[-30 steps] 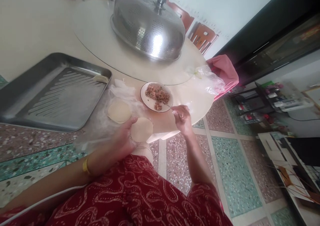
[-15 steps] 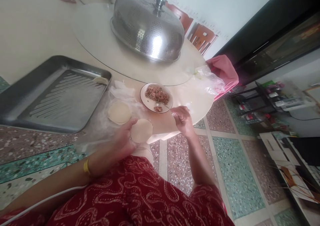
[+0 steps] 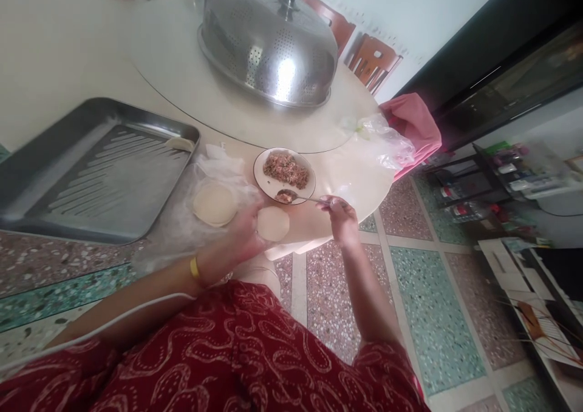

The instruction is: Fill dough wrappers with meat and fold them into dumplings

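My left hand [image 3: 243, 233] holds a round dumpling wrapper [image 3: 273, 224] at its left edge, just below the plate. In my right hand [image 3: 341, 218] is the handle of a metal spoon [image 3: 305, 198], its fingers closed round it. The spoon's bowl lies over the near rim of the white plate [image 3: 268, 187], with a small lump of filling at it. A mound of minced meat filling [image 3: 286, 169] with green bits covers the plate's far part. To the left of my left hand, a stack of wrappers [image 3: 215, 204] rests on a clear plastic bag [image 3: 175, 218].
A dark metal baking tray [image 3: 109, 175] stands at the left, one folded dumpling [image 3: 180, 144] in its far right corner. Behind the plate, a perforated steel dome cover [image 3: 268, 48] sits on the glass turntable [image 3: 168, 66]. A plastic bag [image 3: 387, 142] and pink cloth [image 3: 416, 127] lie at the right edge.
My left hand has moved the wrapper right and up, closer to the plate. The spoon has turned, its bowl now by the small lump of filling, and my right hand has shifted slightly right.
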`<state>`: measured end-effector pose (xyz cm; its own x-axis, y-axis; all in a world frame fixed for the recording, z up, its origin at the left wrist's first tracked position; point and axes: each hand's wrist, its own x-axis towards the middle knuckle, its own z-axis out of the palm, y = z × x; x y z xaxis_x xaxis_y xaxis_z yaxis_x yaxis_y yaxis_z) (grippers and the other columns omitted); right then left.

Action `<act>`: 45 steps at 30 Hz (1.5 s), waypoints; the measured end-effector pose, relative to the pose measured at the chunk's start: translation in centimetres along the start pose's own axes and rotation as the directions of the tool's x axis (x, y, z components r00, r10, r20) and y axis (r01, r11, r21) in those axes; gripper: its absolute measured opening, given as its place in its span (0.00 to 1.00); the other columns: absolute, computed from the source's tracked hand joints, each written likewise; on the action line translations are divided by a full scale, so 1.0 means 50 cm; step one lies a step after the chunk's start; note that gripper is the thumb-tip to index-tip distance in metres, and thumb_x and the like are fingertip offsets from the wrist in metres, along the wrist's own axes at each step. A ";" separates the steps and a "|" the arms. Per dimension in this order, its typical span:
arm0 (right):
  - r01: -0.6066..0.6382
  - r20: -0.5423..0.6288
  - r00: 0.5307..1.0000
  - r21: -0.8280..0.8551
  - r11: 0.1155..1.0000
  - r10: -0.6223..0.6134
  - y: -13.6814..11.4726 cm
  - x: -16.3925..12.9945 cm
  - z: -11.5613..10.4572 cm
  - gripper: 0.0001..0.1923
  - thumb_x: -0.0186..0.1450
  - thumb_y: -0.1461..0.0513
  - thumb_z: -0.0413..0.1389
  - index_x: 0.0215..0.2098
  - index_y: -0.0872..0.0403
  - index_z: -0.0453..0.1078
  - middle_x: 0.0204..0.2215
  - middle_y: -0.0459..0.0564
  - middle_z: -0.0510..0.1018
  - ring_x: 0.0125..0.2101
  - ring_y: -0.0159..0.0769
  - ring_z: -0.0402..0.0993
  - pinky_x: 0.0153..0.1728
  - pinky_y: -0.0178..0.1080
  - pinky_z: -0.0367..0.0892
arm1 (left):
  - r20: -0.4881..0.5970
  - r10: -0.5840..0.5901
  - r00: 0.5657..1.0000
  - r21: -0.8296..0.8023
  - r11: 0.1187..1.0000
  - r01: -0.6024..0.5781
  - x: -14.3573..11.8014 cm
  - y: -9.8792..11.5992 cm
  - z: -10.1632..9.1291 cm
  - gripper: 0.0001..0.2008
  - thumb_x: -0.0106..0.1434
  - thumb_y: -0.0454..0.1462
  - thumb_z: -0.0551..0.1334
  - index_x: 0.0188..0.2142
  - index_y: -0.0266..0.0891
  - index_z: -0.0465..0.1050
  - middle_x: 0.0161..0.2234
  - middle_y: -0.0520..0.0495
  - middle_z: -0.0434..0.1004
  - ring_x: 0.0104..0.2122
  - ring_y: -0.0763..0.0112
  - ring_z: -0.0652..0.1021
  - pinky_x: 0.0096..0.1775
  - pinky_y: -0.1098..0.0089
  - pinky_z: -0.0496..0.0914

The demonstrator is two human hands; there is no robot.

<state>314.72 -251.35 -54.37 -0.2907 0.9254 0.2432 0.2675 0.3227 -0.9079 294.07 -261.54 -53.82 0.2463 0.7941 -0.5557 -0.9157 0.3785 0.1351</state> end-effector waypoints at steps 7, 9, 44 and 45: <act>-0.069 -0.019 0.997 0.150 0.986 0.072 -0.026 -0.047 0.019 0.13 0.67 0.53 0.52 0.36 0.51 0.74 0.31 0.50 0.82 0.32 0.39 0.80 0.36 0.45 0.73 | 0.144 -0.006 0.990 -0.086 0.996 0.019 -0.001 0.010 -0.009 0.19 0.67 0.41 0.55 0.52 0.31 0.70 0.39 0.39 0.81 0.39 0.59 0.81 0.44 0.61 0.76; -0.028 0.035 0.999 0.102 0.994 0.025 -0.047 -0.073 0.023 0.13 0.68 0.52 0.52 0.37 0.48 0.75 0.32 0.48 0.82 0.35 0.40 0.80 0.41 0.47 0.73 | 0.106 -0.008 0.994 -0.085 0.996 0.017 -0.010 0.011 -0.012 0.22 0.69 0.43 0.52 0.55 0.30 0.68 0.40 0.37 0.81 0.41 0.57 0.81 0.45 0.59 0.76; 0.569 0.287 0.800 -0.087 0.818 -0.526 -0.172 -0.134 -0.050 0.13 0.67 0.62 0.55 0.47 0.39 0.75 0.38 0.43 0.84 0.37 0.39 0.78 0.41 0.50 0.72 | 0.141 -0.020 0.990 0.013 1.000 0.019 -0.054 0.015 -0.028 0.27 0.72 0.44 0.42 0.45 0.24 0.72 0.39 0.31 0.79 0.38 0.59 0.80 0.44 0.62 0.74; 0.561 0.302 0.802 -0.085 0.824 -0.515 -0.174 -0.135 -0.055 0.13 0.67 0.62 0.56 0.47 0.39 0.75 0.38 0.43 0.84 0.37 0.39 0.78 0.41 0.50 0.72 | 0.161 -0.022 0.987 0.015 1.000 0.019 -0.055 0.016 -0.028 0.28 0.72 0.44 0.42 0.44 0.24 0.72 0.38 0.30 0.79 0.39 0.57 0.80 0.44 0.60 0.74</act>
<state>316.90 -259.87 -47.15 -0.6483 0.5161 0.5597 0.1354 0.8016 -0.5823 292.23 -264.11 -53.36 0.3140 0.8518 -0.4194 -0.9057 0.4012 0.1369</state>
